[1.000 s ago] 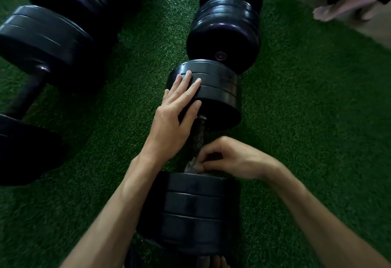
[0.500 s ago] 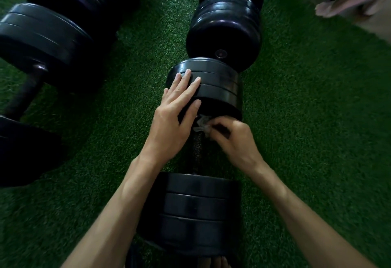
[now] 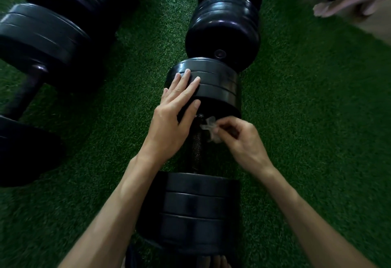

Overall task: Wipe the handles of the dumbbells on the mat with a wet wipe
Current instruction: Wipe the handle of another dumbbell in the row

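A black dumbbell lies lengthwise in front of me on the green mat (image 3: 306, 119), with its far plates (image 3: 215, 90) and near plates (image 3: 198, 208) joined by a knurled handle (image 3: 196, 149). My left hand (image 3: 173, 119) rests flat with straight fingers on the far plates. My right hand (image 3: 241, 143) pinches a crumpled wet wipe (image 3: 210, 127) at the handle's far end, just under the far plates.
A second dumbbell (image 3: 224, 24) lies end-on beyond the first. A larger one (image 3: 42, 41) sits at the left with its bar (image 3: 23, 96) running toward me. A person's bare foot (image 3: 338, 3) stands on the floor past the mat's top right edge.
My right hand slid the wipe along the handle from the near plates up to the far plates and stays there. My left hand has not moved.
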A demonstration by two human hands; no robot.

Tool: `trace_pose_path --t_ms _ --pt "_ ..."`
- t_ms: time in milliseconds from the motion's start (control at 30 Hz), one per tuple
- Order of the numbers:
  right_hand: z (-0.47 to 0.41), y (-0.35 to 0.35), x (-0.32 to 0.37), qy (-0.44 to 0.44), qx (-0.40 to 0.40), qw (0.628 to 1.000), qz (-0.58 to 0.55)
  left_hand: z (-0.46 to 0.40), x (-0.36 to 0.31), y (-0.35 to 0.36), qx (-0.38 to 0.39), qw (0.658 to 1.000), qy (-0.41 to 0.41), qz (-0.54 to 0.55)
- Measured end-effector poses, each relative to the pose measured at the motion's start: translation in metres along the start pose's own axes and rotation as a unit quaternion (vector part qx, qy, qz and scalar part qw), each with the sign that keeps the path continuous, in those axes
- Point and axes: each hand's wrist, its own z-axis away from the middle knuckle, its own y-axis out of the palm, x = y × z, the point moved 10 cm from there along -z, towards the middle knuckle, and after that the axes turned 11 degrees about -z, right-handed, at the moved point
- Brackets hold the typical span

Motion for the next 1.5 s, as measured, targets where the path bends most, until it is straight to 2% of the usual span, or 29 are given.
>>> trace_pose_path --t_ms 100,300,433,533,600,700,833,933,1133,1267,1433,1500 --pt "-0.004 0.016 -0.005 0.013 0.032 0.999 -0.010 0.000 0.000 0.000 -0.002 1.000 0.000 -0.001" --pt "0.003 0.015 -0.009 0.012 0.015 1.000 -0.006 0.000 0.000 0.000 -0.004 1.000 -0.002 -0.001" --pt "0.024 0.030 -0.017 0.069 0.120 0.990 -0.036 0.000 0.000 0.000 -0.009 1.000 -0.002 -0.001" --pt "0.036 0.040 -0.020 0.126 0.221 0.966 -0.046 0.000 0.000 0.000 -0.012 1.000 -0.002 0.002" --pt "0.035 0.041 -0.015 0.123 0.244 0.961 -0.037 0.001 0.000 0.000 -0.009 1.000 -0.002 0.001" --pt "0.019 0.028 -0.005 0.078 0.177 0.981 -0.021 0.000 0.001 0.000 -0.004 1.000 -0.001 0.001" --pt "-0.001 -0.011 0.000 0.019 -0.029 0.999 0.039 0.000 0.000 0.000 -0.008 1.000 -0.001 0.001" --pt "-0.008 -0.004 0.003 0.004 -0.056 0.996 0.065 0.001 0.001 0.001 -0.009 1.000 -0.005 0.002" --pt "-0.008 0.011 -0.016 0.067 -0.023 0.997 0.003 0.001 0.001 0.001 -0.006 1.000 -0.009 -0.001" --pt "0.016 0.022 -0.020 0.116 0.049 0.991 -0.036 0.001 0.001 0.001 -0.013 1.000 -0.007 0.002" --pt "0.034 0.035 -0.017 0.160 0.191 0.968 0.031 0.001 -0.002 0.000 -0.004 1.000 -0.002 0.002" --pt "0.028 0.032 -0.005 0.137 0.199 0.969 0.053 0.004 -0.008 -0.010 -0.011 0.999 0.025 -0.029"
